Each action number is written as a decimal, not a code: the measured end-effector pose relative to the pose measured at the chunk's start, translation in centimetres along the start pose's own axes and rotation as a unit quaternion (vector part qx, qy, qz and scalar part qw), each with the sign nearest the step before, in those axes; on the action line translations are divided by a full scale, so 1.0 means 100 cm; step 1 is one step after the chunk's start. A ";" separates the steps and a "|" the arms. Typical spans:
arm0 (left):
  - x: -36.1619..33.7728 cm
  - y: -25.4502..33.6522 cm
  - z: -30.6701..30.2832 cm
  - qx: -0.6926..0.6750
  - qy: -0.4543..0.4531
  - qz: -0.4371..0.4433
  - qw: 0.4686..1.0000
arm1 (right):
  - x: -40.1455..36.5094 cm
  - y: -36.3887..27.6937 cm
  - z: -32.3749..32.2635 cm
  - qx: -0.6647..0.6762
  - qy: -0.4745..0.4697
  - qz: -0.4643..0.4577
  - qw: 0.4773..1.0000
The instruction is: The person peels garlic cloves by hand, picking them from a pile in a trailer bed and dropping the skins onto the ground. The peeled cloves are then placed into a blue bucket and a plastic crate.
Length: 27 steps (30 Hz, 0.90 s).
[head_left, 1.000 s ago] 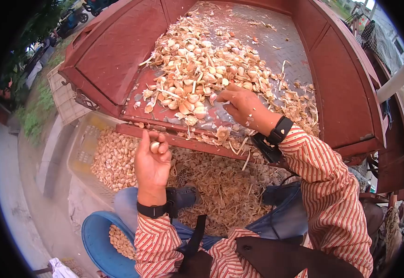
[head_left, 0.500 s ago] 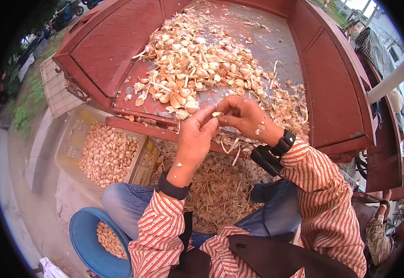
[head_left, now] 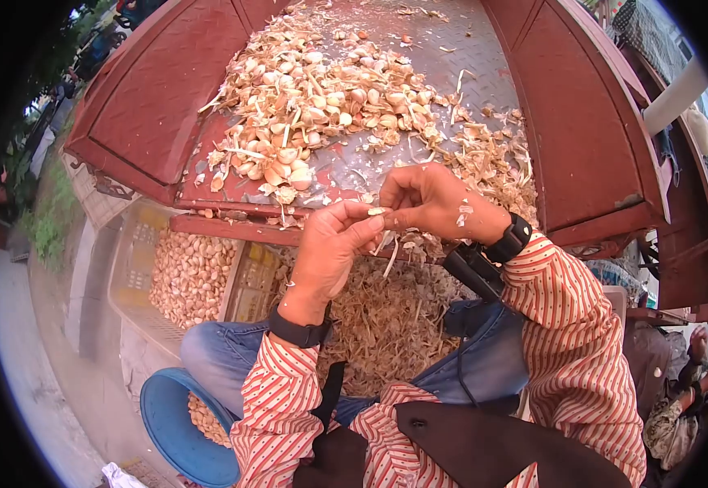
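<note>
A small pale garlic piece [head_left: 377,211] is pinched between the fingertips of both hands, just in front of the cart's front edge. My left hand [head_left: 327,248] is closed on it, thumb against index finger. From the right, my right hand [head_left: 435,202] has its fingers curled and its thumb and index tip at the same piece. Bits of skin stick to the back of my right hand. Beyond the hands, a heap of garlic cloves [head_left: 313,106] mixed with dry stalks lies on the metal cart bed [head_left: 460,69].
A plastic crate [head_left: 136,256] of cloves stands at the left below the cart edge. A blue bucket [head_left: 167,423] with cloves is at the lower left. Husks [head_left: 386,317] cover the ground between the knees. Another person's hand [head_left: 698,346] shows at the far right.
The view has shifted, so the cart and heap sit further left and higher. Both hands still meet at the small piece, and my right hand's fingers are slightly more curled.
</note>
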<state>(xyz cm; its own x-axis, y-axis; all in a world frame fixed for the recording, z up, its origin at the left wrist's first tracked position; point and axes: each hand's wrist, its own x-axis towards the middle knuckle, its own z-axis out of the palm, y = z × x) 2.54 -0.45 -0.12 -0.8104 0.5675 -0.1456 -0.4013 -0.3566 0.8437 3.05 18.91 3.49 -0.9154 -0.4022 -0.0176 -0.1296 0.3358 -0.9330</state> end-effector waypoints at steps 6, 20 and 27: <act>-0.015 0.010 -0.012 -0.029 0.054 0.036 0.997 | -0.004 -0.001 -0.010 0.234 -0.022 0.043 0.971; -0.022 -0.012 0.001 -0.211 0.020 0.008 0.977 | -0.005 -0.019 0.037 -0.174 0.098 -0.169 0.965; -0.023 -0.016 0.005 -0.220 0.031 0.033 0.974 | -0.007 -0.017 0.036 0.134 0.072 0.013 0.988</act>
<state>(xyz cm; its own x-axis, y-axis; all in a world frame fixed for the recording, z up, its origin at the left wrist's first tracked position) 5.29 -0.80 -0.89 -0.8592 0.4919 -0.1408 -0.4809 -0.6825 0.5503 5.27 15.57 3.79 -0.9646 -0.2634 -0.0102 -0.0168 0.0999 -0.9949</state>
